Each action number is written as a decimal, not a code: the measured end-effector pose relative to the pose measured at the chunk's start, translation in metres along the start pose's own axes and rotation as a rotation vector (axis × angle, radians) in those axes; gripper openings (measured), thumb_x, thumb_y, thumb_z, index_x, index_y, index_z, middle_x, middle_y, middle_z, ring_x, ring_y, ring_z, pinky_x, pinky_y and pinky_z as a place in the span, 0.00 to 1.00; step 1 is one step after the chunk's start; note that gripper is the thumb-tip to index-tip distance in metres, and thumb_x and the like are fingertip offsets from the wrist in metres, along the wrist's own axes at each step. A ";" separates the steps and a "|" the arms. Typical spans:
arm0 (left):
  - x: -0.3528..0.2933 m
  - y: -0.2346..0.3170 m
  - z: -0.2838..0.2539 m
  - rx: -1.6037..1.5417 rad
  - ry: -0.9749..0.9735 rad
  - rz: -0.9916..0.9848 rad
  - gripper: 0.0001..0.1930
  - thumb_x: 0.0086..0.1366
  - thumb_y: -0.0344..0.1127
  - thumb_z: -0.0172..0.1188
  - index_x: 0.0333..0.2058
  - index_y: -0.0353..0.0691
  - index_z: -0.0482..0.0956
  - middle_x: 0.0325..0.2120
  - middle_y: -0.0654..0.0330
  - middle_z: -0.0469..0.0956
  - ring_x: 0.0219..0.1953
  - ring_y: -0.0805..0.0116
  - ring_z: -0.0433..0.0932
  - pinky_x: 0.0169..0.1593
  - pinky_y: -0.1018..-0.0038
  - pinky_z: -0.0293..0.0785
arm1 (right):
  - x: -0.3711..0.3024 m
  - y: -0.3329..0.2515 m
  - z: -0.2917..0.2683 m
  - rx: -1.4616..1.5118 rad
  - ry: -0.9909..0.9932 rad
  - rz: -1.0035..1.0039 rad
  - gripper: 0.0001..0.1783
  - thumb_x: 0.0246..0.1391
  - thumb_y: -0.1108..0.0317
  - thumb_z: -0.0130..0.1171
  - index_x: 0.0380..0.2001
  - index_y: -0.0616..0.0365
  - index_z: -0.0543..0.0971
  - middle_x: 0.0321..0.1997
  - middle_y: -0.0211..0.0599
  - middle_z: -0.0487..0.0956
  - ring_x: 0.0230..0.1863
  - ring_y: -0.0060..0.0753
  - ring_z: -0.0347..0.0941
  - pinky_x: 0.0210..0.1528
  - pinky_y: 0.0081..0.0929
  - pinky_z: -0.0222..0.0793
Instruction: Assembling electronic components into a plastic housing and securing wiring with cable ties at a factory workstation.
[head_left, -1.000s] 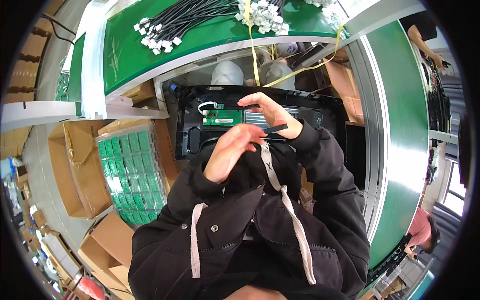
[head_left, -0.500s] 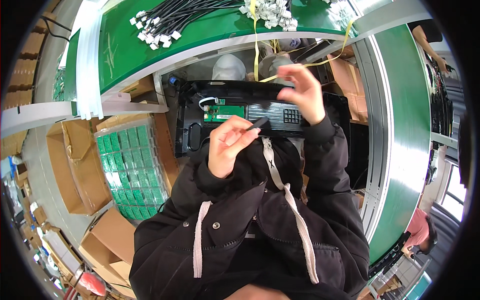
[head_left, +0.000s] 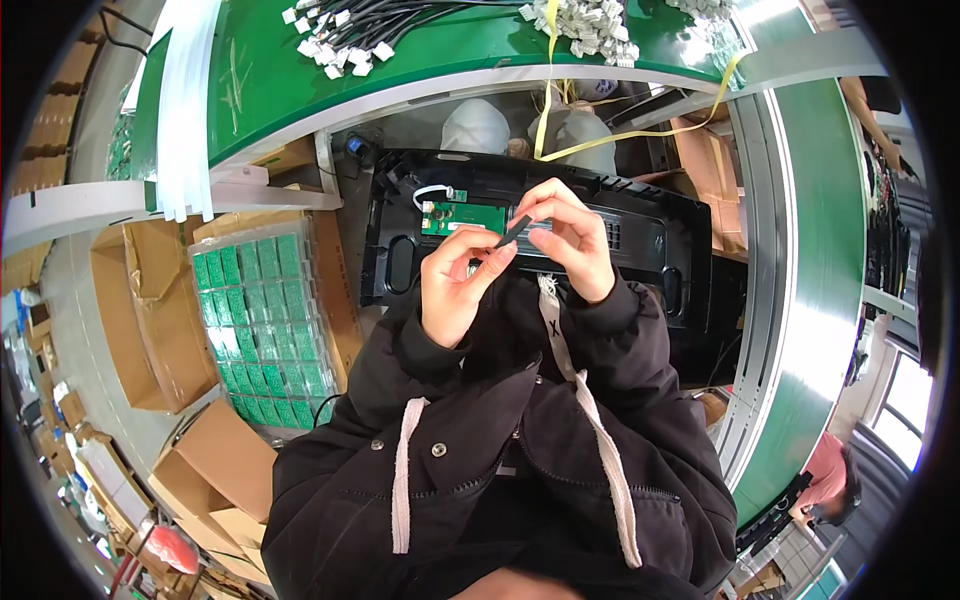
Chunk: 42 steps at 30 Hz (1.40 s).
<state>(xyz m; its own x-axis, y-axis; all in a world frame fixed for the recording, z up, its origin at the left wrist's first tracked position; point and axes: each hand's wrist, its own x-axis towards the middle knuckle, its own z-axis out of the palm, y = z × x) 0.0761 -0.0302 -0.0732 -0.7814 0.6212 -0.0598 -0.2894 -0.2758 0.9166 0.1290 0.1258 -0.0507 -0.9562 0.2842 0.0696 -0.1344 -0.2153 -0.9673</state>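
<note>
Left hand [head_left: 455, 285] + right hand [head_left: 570, 240] both pinching thin black flat strip [head_left: 512, 231], over black plastic panel [head_left: 640, 235] w/ small green circuit board [head_left: 447, 216].

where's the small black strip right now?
In the head view, near centre, the black strip is pinched between the left hand and right hand, just above the black panel and right of its green circuit board.

A small flat black strip [head_left: 513, 231] sat tilted between my fingers [head_left: 490, 255], held just above the long black plastic housing [head_left: 640, 235], which lay flat with a green circuit board [head_left: 452, 217] seated in it.
</note>
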 end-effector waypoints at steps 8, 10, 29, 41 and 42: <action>0.004 -0.012 -0.019 -0.058 0.077 -0.118 0.12 0.60 0.27 0.59 0.43 0.33 0.73 0.35 0.59 0.74 0.37 0.73 0.73 0.41 0.79 0.67 | 0.003 0.001 0.005 -0.435 0.008 -0.166 0.06 0.42 0.80 0.61 0.27 0.64 0.77 0.36 0.37 0.71 0.39 0.28 0.67 0.45 0.23 0.62; 0.009 -0.017 -0.033 -0.161 0.184 -0.291 0.19 0.59 0.28 0.58 0.50 0.34 0.69 0.41 0.54 0.73 0.42 0.67 0.73 0.43 0.75 0.67 | 0.006 -0.001 0.001 -0.426 -0.041 -0.194 0.08 0.41 0.80 0.61 0.29 0.62 0.77 0.38 0.36 0.73 0.41 0.30 0.69 0.46 0.24 0.62; 0.025 -0.075 -0.076 1.558 0.145 0.131 0.28 0.53 0.31 0.54 0.54 0.32 0.63 0.56 0.54 0.63 0.55 0.63 0.64 0.51 0.60 0.57 | 0.060 0.128 0.000 -1.501 -0.371 -0.576 0.32 0.45 0.65 0.55 0.57 0.50 0.64 0.39 0.25 0.77 0.46 0.28 0.69 0.48 0.35 0.59; 0.039 -0.072 -0.078 1.588 0.005 0.201 0.25 0.50 0.34 0.55 0.48 0.32 0.67 0.54 0.47 0.65 0.58 0.59 0.62 0.54 0.56 0.55 | 0.070 0.125 0.004 -1.439 -0.378 -0.465 0.34 0.43 0.68 0.57 0.57 0.51 0.63 0.35 0.24 0.76 0.43 0.30 0.67 0.46 0.36 0.57; 0.039 -0.071 -0.078 1.590 0.001 0.181 0.25 0.49 0.35 0.55 0.47 0.32 0.67 0.53 0.46 0.65 0.58 0.58 0.61 0.54 0.55 0.55 | 0.070 0.123 0.004 -1.400 -0.382 -0.444 0.33 0.42 0.68 0.58 0.56 0.50 0.65 0.37 0.24 0.76 0.45 0.30 0.66 0.47 0.37 0.56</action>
<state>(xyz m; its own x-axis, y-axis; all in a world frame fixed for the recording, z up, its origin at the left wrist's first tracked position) 0.0234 -0.0434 -0.1716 -0.7406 0.6658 0.0905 0.6452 0.6670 0.3726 0.0443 0.1150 -0.1639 -0.9433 -0.2141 0.2536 -0.2837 0.9167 -0.2813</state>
